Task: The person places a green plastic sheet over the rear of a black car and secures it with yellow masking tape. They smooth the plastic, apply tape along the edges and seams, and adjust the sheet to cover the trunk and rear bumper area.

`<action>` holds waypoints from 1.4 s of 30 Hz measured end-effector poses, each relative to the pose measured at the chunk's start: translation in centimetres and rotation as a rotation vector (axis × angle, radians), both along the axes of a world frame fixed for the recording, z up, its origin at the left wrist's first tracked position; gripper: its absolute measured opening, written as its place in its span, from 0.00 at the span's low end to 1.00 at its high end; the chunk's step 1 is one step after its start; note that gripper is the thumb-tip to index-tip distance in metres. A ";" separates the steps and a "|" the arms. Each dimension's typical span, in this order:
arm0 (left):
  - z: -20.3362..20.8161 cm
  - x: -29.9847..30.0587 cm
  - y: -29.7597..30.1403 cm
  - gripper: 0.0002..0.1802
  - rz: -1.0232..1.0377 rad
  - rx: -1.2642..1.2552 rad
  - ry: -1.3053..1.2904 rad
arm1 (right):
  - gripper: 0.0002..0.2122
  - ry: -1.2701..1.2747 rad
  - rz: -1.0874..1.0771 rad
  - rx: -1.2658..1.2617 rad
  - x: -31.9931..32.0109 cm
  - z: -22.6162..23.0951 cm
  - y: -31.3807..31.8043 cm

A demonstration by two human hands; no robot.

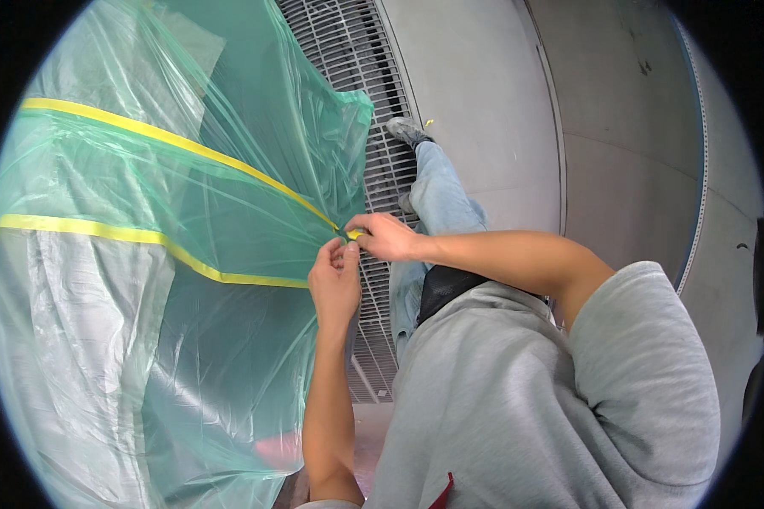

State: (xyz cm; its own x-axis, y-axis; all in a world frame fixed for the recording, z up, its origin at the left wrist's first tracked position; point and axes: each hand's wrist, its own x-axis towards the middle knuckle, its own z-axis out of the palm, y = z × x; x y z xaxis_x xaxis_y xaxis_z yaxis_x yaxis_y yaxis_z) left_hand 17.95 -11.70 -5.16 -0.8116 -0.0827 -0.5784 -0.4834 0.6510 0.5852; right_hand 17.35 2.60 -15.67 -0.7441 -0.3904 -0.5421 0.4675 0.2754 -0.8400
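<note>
Both hands are right in it here, meeting at the edge of the green film (229,331). The right hand (389,237) comes across from the side, fingers curled in, thumb and forefinger pinched on a short yellow tape end (356,235). Just beside it, the left hand (334,290) reaches up from below, its fingers bent and the tips drawn close together; whether they grip film or tape, I cannot tell.

And look at the film: creases run in toward the fingertips from the left, and the upper tape (187,146) slants down across it, straight to the hands. Below that, the lower tape (85,226) bends along the sheet and reaches the left hand, near the fingers. Film spreads over the whole left side, paler and whiter in places, its upper corner lying over the grate (339,34).

Beyond the hands, a grey shoe (407,130) stands at the grate's edge, blue jeans (446,182) above it, with a tiny yellow scrap (429,123) on the pale floor (475,93) beside it.
</note>
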 end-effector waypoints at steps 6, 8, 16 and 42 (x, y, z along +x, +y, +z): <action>-3.4 -0.6 -2.1 0.16 0.081 0.179 -0.066 | 0.17 -0.061 -0.093 -0.257 -0.3 4.6 1.4; -3.0 -2.2 -2.2 0.15 -0.057 0.106 -0.129 | 0.16 -0.066 -0.105 -0.259 0.2 3.7 1.4; -1.7 -16.7 -2.6 0.09 -1.150 -0.739 0.666 | 0.15 0.227 -0.071 0.139 2.6 -11.7 -0.4; -12.3 -10.1 -3.0 0.36 -1.756 -1.033 -0.132 | 0.34 -0.261 -0.003 0.044 -2.4 -18.9 -11.7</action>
State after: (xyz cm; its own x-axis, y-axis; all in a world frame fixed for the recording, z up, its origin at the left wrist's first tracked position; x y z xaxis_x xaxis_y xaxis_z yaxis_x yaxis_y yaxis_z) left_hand 7.81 -14.69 -17.42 -0.3336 0.3134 -0.8891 0.9060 0.3672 -0.2105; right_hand 14.95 -9.15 -34.54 -0.5781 -0.3600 -0.7323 0.6678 0.3069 -0.6781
